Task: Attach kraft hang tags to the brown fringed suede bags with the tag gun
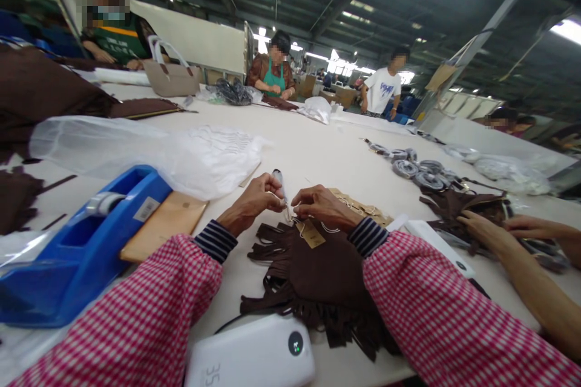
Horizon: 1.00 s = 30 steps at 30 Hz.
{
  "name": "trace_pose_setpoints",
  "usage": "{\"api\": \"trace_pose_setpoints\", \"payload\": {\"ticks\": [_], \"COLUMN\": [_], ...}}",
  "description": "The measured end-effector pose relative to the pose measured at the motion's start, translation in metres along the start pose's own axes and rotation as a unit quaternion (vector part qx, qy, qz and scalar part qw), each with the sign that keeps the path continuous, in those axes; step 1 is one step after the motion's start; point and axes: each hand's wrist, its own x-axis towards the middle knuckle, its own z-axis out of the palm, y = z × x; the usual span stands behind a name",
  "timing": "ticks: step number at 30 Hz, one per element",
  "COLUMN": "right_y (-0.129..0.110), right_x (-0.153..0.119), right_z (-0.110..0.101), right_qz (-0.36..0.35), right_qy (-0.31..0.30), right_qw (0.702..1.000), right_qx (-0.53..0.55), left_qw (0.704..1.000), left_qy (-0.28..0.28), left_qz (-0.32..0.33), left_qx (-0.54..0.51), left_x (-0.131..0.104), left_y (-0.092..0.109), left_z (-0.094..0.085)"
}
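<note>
A dark brown fringed bag (336, 266) lies on the white table in front of me. A tan paper tag (311, 233) rests on its upper edge, with thin white string by it. Just above the bag, my left hand (258, 199) is closed, fingertips pinched by the string and a small grey-and-black object (278, 180); exactly what they grip is too small to tell. My right hand (323, 204) is closed too, its fingers curled at the bag's top beside the tag, and what it holds is hidden.
A blue tape dispenser (82, 254) and a gold tablet (167, 224) sit at left, a white power bank (254, 354) at front. Plastic bags (149, 148) lie behind. At right, another person's hands (485, 230) handle brown material. Coiled straps (422, 172) lie beyond.
</note>
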Motion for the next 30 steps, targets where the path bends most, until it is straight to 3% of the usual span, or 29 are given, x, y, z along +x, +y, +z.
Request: {"api": "trace_pose_setpoints", "payload": {"ticks": [4, 8, 14, 19, 30], "right_y": [0.002, 0.003, -0.001, 0.004, 0.009], "right_x": [0.005, 0.005, 0.001, 0.007, 0.008], "right_z": [0.013, 0.019, 0.019, 0.026, 0.019], "right_qz": [-0.007, 0.011, 0.026, 0.002, 0.018], "right_qy": [-0.008, 0.041, 0.108, 0.15, 0.125], "right_qw": [0.994, 0.991, 0.981, 0.969, 0.972], "right_qx": [0.109, 0.126, 0.158, 0.197, 0.196], "left_qw": [0.998, 0.997, 0.995, 0.994, 0.992], "left_qy": [-0.023, -0.014, -0.069, -0.054, -0.096], "left_qz": [0.03, 0.006, -0.065, -0.076, -0.074], "left_qx": [-0.04, -0.076, 0.036, 0.054, 0.022], "left_x": [0.001, 0.0, -0.004, -0.001, 0.002], "left_y": [0.004, 0.001, -0.01, -0.023, -0.025], "left_z": [-0.001, -0.003, 0.002, 0.008, -0.008]}}
